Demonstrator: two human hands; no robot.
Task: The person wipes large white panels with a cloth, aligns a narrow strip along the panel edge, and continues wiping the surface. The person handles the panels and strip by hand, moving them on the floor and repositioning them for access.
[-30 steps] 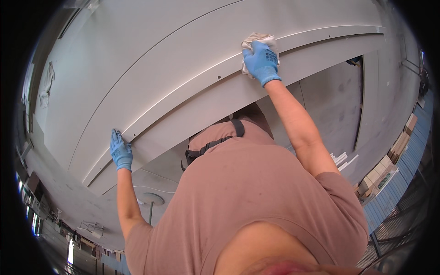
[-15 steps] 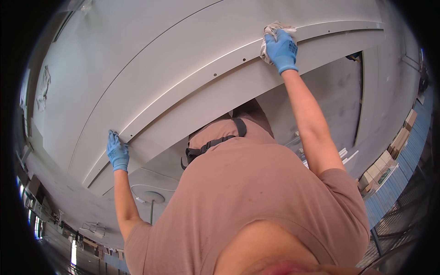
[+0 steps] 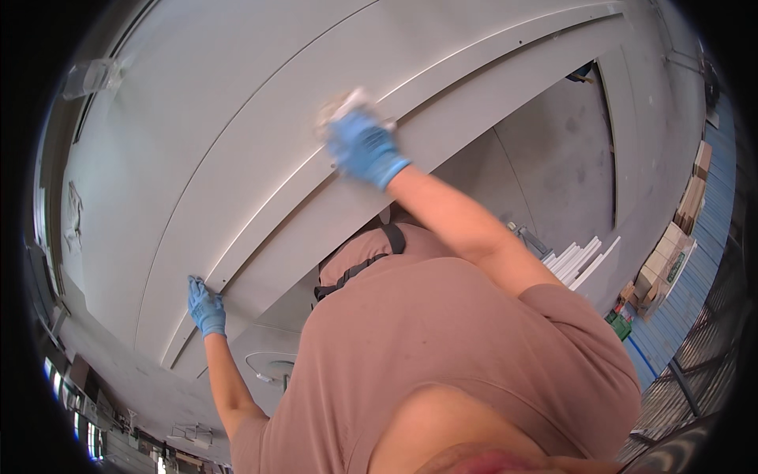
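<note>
A grey, mottled floor [image 3: 553, 158] lies farthest below both grips, seen past the near edge of a long pale grey panel [image 3: 260, 142] that spreads beneath them and beyond. Along that panel runs a raised pale strip [image 3: 270, 217], passing under the right grip and reaching the left one, with its far end well to the right of both. The person's brownish-pink shirt [image 3: 442, 340] fills the space on the near side, between the two forearms. Off to the right of the right grip, and nearer the body, is a bundle of white lengths [image 3: 580, 261]; cartons [image 3: 659, 261] sit farther right again.

The right grip [image 3: 367, 150], in a blue glove, is clenched around a bunched whitish cloth and sits over the strip, its arm reaching across in front of the body. The left grip [image 3: 207, 308], gloved in blue too, is released: it holds nothing, its fingers stretched out and laid on the strip near its left end. The cloth [image 3: 343, 110] shows just beyond the right grip's fingers, blurred, over the strip and the panel beside it. Smallest, a dark hole [image 3: 223, 281] in the strip lies just right of the left grip's fingertips.
</note>
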